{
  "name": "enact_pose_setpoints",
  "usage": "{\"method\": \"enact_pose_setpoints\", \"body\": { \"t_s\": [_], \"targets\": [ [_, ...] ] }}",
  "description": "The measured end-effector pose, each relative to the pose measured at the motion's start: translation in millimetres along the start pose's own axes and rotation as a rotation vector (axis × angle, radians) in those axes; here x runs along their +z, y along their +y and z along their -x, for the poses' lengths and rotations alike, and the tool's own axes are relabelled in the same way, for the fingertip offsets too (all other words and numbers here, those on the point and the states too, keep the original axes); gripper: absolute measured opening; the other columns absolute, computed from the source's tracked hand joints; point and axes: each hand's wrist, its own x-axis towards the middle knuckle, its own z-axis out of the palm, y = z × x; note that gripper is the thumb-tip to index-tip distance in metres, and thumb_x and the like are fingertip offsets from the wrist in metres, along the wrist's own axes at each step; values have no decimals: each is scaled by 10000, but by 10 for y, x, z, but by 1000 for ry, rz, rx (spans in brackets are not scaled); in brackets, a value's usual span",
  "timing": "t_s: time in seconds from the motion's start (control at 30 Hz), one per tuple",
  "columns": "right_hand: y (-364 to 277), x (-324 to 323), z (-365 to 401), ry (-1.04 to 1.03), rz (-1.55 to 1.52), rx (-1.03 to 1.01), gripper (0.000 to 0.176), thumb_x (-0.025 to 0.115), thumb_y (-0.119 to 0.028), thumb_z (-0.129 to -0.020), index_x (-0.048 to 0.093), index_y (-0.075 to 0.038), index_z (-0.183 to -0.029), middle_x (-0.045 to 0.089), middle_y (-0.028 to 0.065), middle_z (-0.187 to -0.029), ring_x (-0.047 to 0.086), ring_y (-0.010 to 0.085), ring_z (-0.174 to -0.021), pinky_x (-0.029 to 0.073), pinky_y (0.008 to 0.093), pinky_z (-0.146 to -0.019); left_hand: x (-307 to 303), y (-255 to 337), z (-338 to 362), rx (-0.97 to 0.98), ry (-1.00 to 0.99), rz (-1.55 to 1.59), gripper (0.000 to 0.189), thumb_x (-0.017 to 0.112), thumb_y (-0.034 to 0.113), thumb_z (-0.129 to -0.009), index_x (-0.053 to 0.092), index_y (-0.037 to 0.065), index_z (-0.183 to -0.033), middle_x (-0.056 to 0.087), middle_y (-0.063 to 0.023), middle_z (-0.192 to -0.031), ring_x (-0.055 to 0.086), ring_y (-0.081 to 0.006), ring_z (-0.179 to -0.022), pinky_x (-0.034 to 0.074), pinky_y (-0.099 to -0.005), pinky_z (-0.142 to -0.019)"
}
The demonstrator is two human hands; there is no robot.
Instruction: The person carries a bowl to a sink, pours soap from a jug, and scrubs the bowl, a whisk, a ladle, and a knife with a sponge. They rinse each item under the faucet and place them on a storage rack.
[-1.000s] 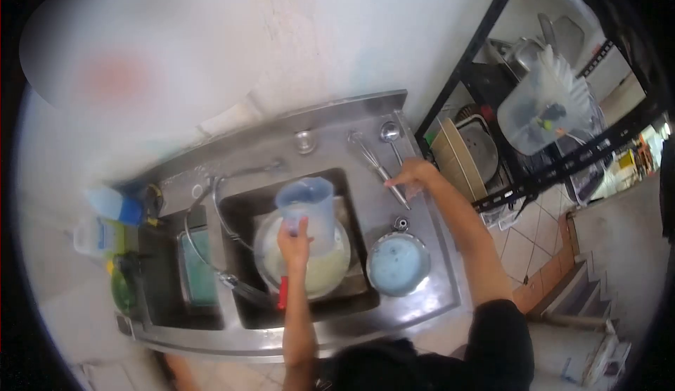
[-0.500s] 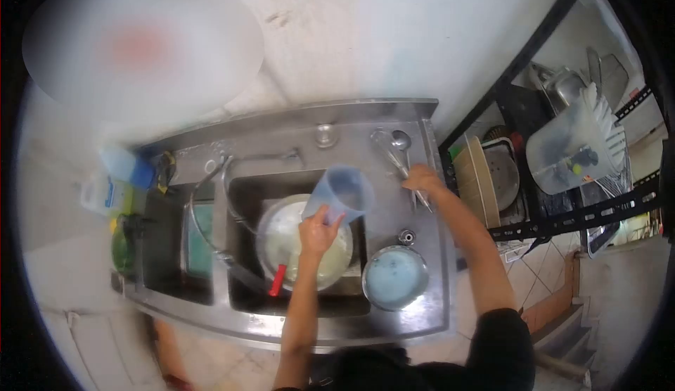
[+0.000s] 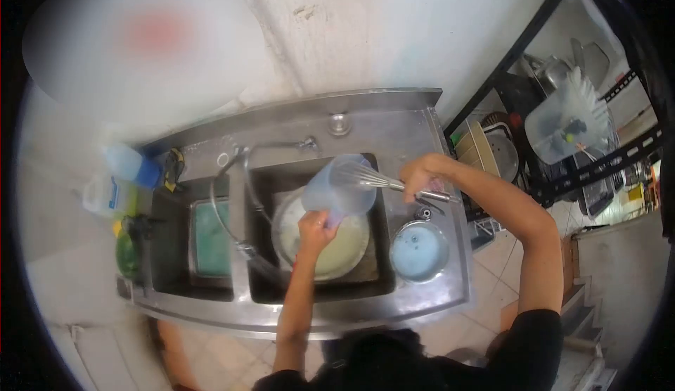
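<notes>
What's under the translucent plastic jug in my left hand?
A large bowl with pale yellowish contents sits in the sink basin below. The plastic jug and left hand hide part of it; what's there can't be seen.

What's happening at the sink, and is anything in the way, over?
Left hand grips jug above bowl. Right hand grips whisk, wires at jug's mouth. Spray hose left of jug, clear of whisk.
</notes>
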Motion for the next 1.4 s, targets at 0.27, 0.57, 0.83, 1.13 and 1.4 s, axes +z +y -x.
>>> {"method": "enact_pose_setpoints", "body": {
  "t_s": [0.27,0.57,0.83,1.13,1.4],
  "targets": [
    [-1255,-64,460,-23,94,7,593,699,-543,-693,641,5,-913,632,136,-853,603,220,-710,490,351,-611,-568,246,218,172,269,312,383,786,172,-660,427,84,-557,447,-82,-524,460,-255,-465,380,-351,-443],
    [-236,1137,2568,774,-376,139,670,540,-655,-775,632,-40,-1022,644,128,-948,609,243,-877,478,353,-754,-1298,849,303,-100,104,302,452,819,142,-633,385,72,-531,349,-38,-488,313,-161,-442,278,-302,-423],
    [1392,5507,2302,1182,-1591,590,587,612,-515,-800,616,36,-1002,649,185,-908,624,232,-861,495,352,-737,-651,3358,33,47,-245,558,431,833,193,-594,425,67,-539,413,-28,-467,351,-118,-415,293,-271,-404],
    [2116,8848,2179,1204,-2022,742,270,501,-238,-895,598,-1,-810,539,40,-641,434,117,-490,366,253,-460,2741,5584,1496,-58,-718,917,240,749,232,-703,606,42,-674,472,-3,-479,413,-84,-423,328,-258,-425],
    [2586,8952,2895,1125,-2566,833,306,484,-295,-910,648,-36,-900,564,35,-660,513,114,-575,428,258,-530,4110,6563,2094,-228,-732,882,223,721,234,-753,636,28,-729,442,14,-483,370,-49,-463,317,-253,-431]
  ]
}}
